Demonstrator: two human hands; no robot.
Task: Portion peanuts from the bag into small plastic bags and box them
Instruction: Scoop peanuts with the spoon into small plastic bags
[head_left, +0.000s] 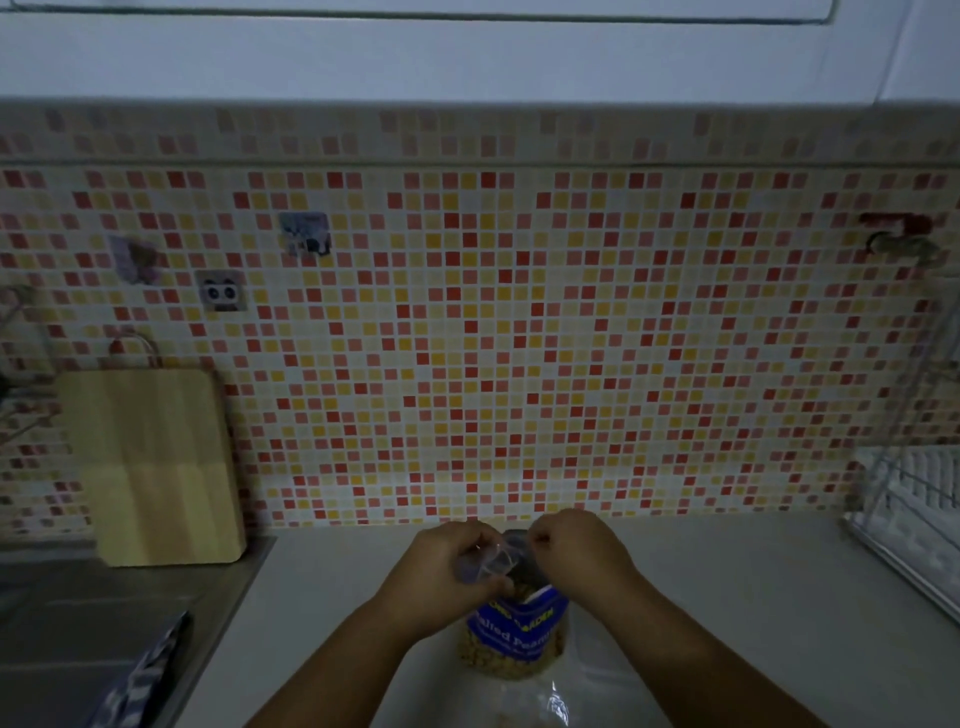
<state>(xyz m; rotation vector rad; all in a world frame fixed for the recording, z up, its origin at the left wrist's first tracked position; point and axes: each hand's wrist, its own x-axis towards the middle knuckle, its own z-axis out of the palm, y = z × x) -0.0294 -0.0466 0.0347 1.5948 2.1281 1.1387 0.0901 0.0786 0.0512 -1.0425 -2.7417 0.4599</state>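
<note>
The peanut bag (514, 636) stands on the pale surface (727, 597), close to the person. It is blue with white words, and its top is open. You can see peanuts through the clear part low down.

Both hands are just above the bag's open top. The left hand (447, 564) and the right hand (576, 545) hold a small clear bag (493, 558) between them. The left fingers are closed on one side of the small bag. The right fingers pinch its other side near the top. The small bag is crinkled, and I cannot tell if any peanuts are in it. It touches or nearly touches the top of the peanut bag.

More clear plastic (550, 701) lies on the surface right in front of the peanut bag, nearer the person.

Behind the peanut bag is a wall of little red, orange and yellow tiles (519, 338). Far to the left of the bag a wooden board (156, 467) leans on that wall. A sink (78, 623) is to the left of the bag too, with a striped cloth (140, 680) at its edge. Far to the right of the bag is a wire dish rack (914, 509).
</note>
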